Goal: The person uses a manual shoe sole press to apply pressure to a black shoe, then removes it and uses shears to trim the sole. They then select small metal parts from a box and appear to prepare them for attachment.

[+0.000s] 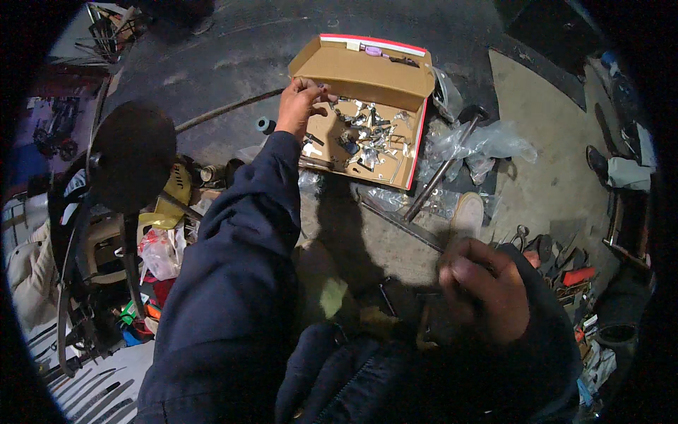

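My left hand (302, 106) is raised over the left wall of an open cardboard box (367, 71). Its fingers are bent together around a small dark spot I cannot make out, and the thumb stands lower. Inside the box lie many small metal parts (371, 131), and hex keys (397, 169) lie toward its near right corner. A purple-handled tool (374, 51) rests along the raised lid. My right hand (487, 290) is held at the lower right, away from the box, dim and slightly blurred. Its fingers curl toward the thumb, and what they may hold is hidden.
Beside the box, a metal bar with a crosspiece (441, 177) leans over clear plastic bags (487, 145). A round dark disc on a stand (134, 155) rises at the left. Assorted tools (558, 261) lie at the right. A person's shoe (597, 164) shows at the far right.
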The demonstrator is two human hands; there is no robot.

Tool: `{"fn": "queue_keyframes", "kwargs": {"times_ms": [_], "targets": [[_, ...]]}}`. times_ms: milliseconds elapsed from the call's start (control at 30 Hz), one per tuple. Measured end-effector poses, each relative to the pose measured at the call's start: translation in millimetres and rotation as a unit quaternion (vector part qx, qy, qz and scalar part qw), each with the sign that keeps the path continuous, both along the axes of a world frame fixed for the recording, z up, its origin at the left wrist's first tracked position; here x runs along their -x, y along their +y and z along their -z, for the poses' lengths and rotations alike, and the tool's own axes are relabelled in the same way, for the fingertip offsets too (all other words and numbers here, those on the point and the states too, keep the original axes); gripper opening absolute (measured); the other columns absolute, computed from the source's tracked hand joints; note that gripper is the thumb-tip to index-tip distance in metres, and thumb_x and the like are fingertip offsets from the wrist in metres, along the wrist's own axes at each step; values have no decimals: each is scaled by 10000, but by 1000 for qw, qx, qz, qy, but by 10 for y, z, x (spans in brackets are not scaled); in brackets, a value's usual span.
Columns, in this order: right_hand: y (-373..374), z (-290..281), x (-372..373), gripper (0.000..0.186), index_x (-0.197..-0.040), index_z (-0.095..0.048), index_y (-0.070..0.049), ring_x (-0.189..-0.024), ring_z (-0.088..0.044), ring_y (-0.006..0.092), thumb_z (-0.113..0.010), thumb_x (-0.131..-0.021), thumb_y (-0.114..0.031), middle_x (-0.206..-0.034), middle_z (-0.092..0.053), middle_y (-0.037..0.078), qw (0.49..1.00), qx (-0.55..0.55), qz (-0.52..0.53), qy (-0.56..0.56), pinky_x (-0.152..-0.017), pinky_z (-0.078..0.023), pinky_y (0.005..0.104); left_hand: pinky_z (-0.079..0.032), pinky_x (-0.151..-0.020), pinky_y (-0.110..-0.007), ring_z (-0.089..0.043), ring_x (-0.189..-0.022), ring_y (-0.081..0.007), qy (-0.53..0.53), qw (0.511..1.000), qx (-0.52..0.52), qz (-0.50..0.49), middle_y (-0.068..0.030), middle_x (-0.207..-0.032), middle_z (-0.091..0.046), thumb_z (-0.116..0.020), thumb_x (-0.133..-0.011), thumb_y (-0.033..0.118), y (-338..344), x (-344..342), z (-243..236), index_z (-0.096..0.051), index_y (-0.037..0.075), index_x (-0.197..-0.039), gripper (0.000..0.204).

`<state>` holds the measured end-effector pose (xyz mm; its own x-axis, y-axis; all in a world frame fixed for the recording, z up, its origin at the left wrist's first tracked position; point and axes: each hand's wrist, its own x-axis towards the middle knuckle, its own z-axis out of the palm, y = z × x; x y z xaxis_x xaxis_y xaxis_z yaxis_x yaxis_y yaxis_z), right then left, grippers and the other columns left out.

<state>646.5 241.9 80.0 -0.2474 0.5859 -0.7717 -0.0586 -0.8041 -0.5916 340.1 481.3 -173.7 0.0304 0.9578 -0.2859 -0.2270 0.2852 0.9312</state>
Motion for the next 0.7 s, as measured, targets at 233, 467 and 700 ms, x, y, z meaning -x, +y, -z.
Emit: {"fn": "queue_keyframes", "kwargs": {"times_ms": [233, 467, 700], "targets": [[-24, 66, 63, 264, -1053, -624, -37, -524, -406, 53, -564, -1032, -293, -753, -543, 10, 994, -54, 61, 70, -472, -309, 242, -491, -524, -278, -608, -583, -118, 64, 983, -163, 45, -78, -774, -660, -619, -872, -32, -395, -483, -1219, -518, 40, -885, 125], [-72, -128, 215, 252, -1202, -610, -45, -546, -396, 24, -649, -1012, -205, -872, -588, 23, 977, -153, 81, 122, -487, -326, 193, -528, -698, -334, -693, -786, -246, 312, 865, -387, 65, -139, -817, -632, -677, -837, 18, -1764, -658, -2227, -573, 0, -964, 165], [-271, -208, 406, 250, -1109, -699, -38, -727, -564, 54, -763, -918, -186, -939, -687, 16, 958, -269, 32, 95, -640, -452, 223, -529, -681, -351, -651, -727, -308, 270, 830, -488, 37, -135, -824, -638, -674, -734, -122, -2459, -728, -2427, -594, -1, -933, 246]]}}
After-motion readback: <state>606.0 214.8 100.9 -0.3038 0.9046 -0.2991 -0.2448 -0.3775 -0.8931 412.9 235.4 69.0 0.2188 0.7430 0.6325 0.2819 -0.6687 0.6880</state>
